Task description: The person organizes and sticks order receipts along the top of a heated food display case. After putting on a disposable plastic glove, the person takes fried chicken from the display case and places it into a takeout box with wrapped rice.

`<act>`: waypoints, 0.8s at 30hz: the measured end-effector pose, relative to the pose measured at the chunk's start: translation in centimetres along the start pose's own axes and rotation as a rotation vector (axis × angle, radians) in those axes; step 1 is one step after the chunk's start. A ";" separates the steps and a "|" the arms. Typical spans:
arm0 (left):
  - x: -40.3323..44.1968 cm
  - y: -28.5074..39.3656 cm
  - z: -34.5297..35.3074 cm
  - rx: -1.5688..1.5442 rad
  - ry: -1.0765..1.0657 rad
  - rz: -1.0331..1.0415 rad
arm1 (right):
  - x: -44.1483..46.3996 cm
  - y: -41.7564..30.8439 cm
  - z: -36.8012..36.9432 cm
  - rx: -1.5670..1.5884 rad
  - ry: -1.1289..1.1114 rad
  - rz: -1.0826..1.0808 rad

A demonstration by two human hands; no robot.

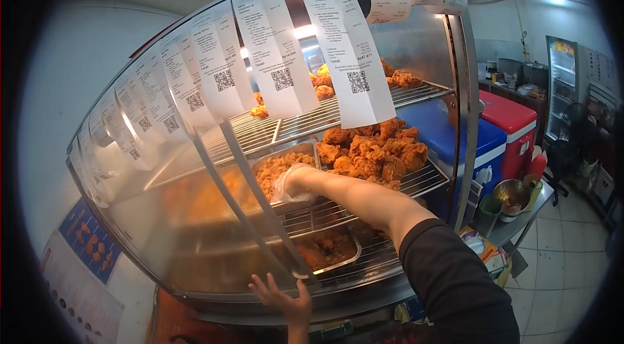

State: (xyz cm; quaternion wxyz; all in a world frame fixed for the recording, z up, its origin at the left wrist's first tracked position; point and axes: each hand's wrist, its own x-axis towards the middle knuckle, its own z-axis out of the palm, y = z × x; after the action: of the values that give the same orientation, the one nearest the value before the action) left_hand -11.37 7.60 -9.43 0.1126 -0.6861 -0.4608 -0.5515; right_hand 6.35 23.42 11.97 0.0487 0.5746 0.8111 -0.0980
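My right hand, in a clear plastic glove, reaches through the gap in the glass display cabinet. It is at a metal tray heaped with small crumbly fried pieces. Its fingers point away from me and are hidden, so I cannot tell what they grip. Bare and with fingers spread, my left hand is below, near the lower edge of the sliding glass door. Large pieces of fried chicken are piled on the wire rack to the right of the tray.
Several printed receipts hang from the cabinet's top edge. A lower tray holds darker food. Outside, on the right, stand a blue cooler, a red cooler and a metal bowl. The cabinet's metal door frames flank my arm.
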 end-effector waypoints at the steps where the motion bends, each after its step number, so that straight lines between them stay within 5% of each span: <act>1: -0.2 -0.2 -0.6 0.007 0.003 -0.035 | -0.7 -0.5 -0.5 0.000 0.001 0.000; 3: -0.6 -0.5 -1.3 -0.003 0.006 -0.058 | -1.9 -1.1 -1.9 -0.025 -0.173 0.085; 5: -1.1 -1.0 -1.8 -0.038 0.035 -0.094 | 2.2 1.2 -0.4 -0.001 -0.149 -0.007; 7: -1.5 -1.5 -2.6 -0.037 0.041 -0.085 | 2.6 1.0 -0.5 0.224 -0.137 0.137; 15: -2.7 -2.5 -6.3 0.005 0.048 -0.109 | 6.7 3.8 1.7 0.039 0.087 0.149; 20: -3.3 -1.9 -8.3 -0.115 0.034 -0.074 | 5.6 5.2 2.4 0.103 0.366 0.353; 24: -8.2 -0.3 -8.9 -0.280 -0.259 0.002 | 2.6 2.6 5.7 0.295 0.774 0.015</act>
State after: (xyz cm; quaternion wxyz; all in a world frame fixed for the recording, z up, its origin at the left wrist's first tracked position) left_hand -17.11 -2.29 -13.35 -0.0440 -0.7608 -0.3897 -0.5171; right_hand 7.71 25.43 5.70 -0.3421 0.5756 0.7427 0.0102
